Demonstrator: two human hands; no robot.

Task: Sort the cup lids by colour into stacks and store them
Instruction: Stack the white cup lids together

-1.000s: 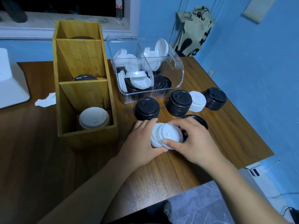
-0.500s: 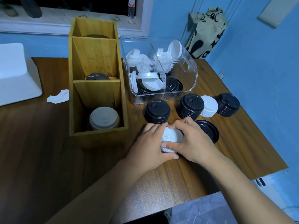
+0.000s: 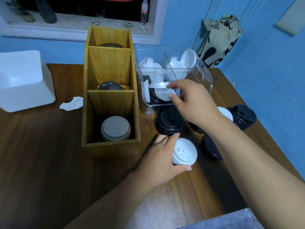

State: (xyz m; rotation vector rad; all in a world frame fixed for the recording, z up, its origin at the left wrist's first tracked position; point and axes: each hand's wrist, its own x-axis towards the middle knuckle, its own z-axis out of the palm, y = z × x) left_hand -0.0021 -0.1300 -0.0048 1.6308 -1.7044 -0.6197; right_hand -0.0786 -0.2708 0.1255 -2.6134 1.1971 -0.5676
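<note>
— Where is the stack the person is working on?
— The stack of white lids (image 3: 184,152) stands on the table (image 3: 41,154) just right of the near end of the wooden rack (image 3: 109,66). The left hand (image 3: 158,156) grips it, thumb on the near side and fingers curled round the far side.
— And the other hand?
— The right hand (image 3: 193,103) hangs further right of the rack, level with its middle compartment, in front of the clear bin (image 3: 204,75). Its fingers are spread and relaxed, holding nothing. Whether a fingertip touches the bin cannot be told.
— What sits in the rack?
— A pale stack (image 3: 115,128) in the near compartment and dark lids (image 3: 109,85) in the middle one.
— And around it?
— Right of the rack, just beyond the gripped stack, stands a black stack (image 3: 170,120). Further right come a small white stack (image 3: 226,113) and, farthest from the rack, an outer black stack (image 3: 244,116). The bin holds white and black lids mixed. Left of the rack lies a crumpled tissue (image 3: 71,104)
</note>
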